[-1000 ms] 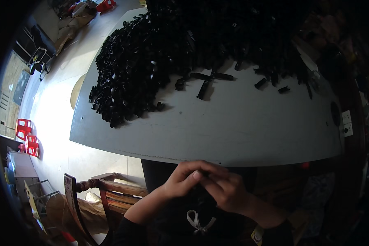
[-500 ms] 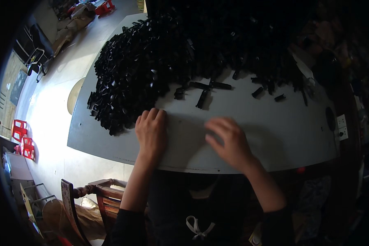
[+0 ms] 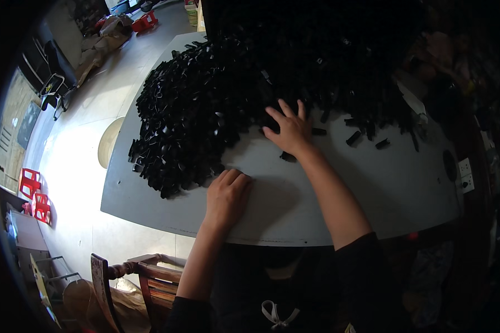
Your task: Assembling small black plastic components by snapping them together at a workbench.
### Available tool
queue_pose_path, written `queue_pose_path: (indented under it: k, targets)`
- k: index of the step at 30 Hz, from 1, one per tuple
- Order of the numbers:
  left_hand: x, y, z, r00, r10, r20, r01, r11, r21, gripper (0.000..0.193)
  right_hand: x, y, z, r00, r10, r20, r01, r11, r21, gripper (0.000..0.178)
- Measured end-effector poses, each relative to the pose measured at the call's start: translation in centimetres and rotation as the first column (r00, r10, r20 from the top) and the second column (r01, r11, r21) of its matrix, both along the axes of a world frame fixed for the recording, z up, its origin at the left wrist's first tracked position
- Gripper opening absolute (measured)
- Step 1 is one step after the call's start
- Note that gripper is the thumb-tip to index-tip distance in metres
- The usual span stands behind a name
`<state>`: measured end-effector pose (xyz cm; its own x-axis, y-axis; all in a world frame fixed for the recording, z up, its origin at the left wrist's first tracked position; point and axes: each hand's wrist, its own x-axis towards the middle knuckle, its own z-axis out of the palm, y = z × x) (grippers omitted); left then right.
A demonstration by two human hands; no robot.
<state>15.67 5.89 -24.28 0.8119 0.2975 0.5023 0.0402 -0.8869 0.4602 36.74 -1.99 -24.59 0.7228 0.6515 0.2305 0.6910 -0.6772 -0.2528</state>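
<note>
A large heap of small black plastic pieces covers the far and left parts of a grey tabletop. My left hand rests on the table by the heap's near edge, its fingers curled closed; whatever they may hold is hidden. Farther forward, my right hand reaches over the loose pieces at the front of the heap with its fingers spread and nothing in them. One loose black piece pokes out below its wrist, and another black piece lies just to its right.
More single black pieces lie to the right of my right hand. A wooden chair stands at the table's near left. Red stools are on the floor at far left. A wall socket shows beyond the table's right edge.
My right hand has moved forward from the near part of the table to the loose pieces, its fingers spreading. My left hand stays closed on the tabletop; the whole view has shifted slightly.
</note>
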Motion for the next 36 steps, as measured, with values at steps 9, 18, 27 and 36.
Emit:
queue_pose_path:
  k: [9,18,27,36]
  targets:
    - [-1.5,-4.2,0.9,0.937,-0.345,0.059,0.350,0.927,-0.134,0.013,-4.3,-8.8,-0.3,0.962,0.248,0.113,-0.258,0.963,0.084,0.043]
    - [-4.0,-8.1,1.3,0.900,-0.436,-0.027,0.428,0.892,-0.144,0.014,-8.4,-14.4,1.9,0.962,0.259,0.088,-0.269,0.953,0.139,0.034]
    - [-6.1,-8.7,1.3,0.934,-0.356,0.029,0.312,0.772,-0.554,0.018,-15.6,-18.7,3.6,0.981,0.174,-0.089,-0.186,0.970,-0.155,0.037]
    - [-7.2,-8.3,4.2,0.947,-0.308,0.097,0.303,0.749,-0.589,0.019,-17.6,-19.2,7.2,0.869,0.385,-0.310,-0.242,0.878,0.413,0.030]
